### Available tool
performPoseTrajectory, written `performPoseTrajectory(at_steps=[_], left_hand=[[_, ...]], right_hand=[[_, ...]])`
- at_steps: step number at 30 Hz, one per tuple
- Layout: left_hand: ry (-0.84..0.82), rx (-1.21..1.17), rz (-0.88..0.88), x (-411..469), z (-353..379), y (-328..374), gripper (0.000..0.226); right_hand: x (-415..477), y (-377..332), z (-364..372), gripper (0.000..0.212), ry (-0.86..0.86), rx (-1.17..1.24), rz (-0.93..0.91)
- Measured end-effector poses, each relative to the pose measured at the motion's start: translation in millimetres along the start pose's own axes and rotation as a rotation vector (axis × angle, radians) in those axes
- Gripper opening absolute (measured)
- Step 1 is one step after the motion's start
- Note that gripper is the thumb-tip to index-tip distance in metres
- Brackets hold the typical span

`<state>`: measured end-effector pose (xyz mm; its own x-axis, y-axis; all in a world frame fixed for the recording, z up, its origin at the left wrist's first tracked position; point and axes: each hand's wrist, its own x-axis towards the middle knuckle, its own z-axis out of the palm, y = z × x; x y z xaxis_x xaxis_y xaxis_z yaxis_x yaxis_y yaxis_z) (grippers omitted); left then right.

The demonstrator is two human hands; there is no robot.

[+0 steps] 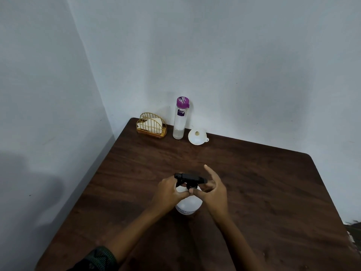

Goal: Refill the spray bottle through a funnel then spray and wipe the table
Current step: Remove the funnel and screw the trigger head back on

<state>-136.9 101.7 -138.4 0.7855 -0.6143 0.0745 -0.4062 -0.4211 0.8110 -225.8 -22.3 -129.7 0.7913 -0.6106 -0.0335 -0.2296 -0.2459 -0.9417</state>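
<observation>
A: Labels?
B: Purple tag on water bottle [179, 122], print unreadable.
A: Grip?
B: Left hand [169, 189] clasps white spray bottle [188, 204] mid-table; right hand [213, 189] pinches black collar [192, 185], probably. Funnel [197, 136] plastic.

The spray bottle [188, 206] neck is hidden behind the left hand [168, 192] and right hand [213, 194]. Its label print is too blurred to read. At seven o'clock, the sleeve [99, 260] is cut by the bottom edge. At four o'clock, a dark blur [353, 229] is unidentifiable.
</observation>
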Motion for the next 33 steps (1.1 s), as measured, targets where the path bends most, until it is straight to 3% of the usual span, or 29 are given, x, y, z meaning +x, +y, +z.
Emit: performPoseTrajectory(at_steps=[10, 28, 33], left_hand=[[0.015, -0.015, -0.018, -1.2, 3.4, -1.3, 0.036], [0.03, -0.017, 0.04, 1.9, -0.6, -1.3, 0.036], [-0.069, -0.245, -0.016, 1.1, 0.3, -7.4, 0.058]], right_hand=[[-6.6, -3.6, 7.7, 0.063, 0.105, -0.062, 0.01], [-10.3, 1.9, 18.3, 0.055, 0.211, -0.209, -0.032], [-9.7, -8.4, 9.7, 0.062, 0.12, -0.128, -0.008]])
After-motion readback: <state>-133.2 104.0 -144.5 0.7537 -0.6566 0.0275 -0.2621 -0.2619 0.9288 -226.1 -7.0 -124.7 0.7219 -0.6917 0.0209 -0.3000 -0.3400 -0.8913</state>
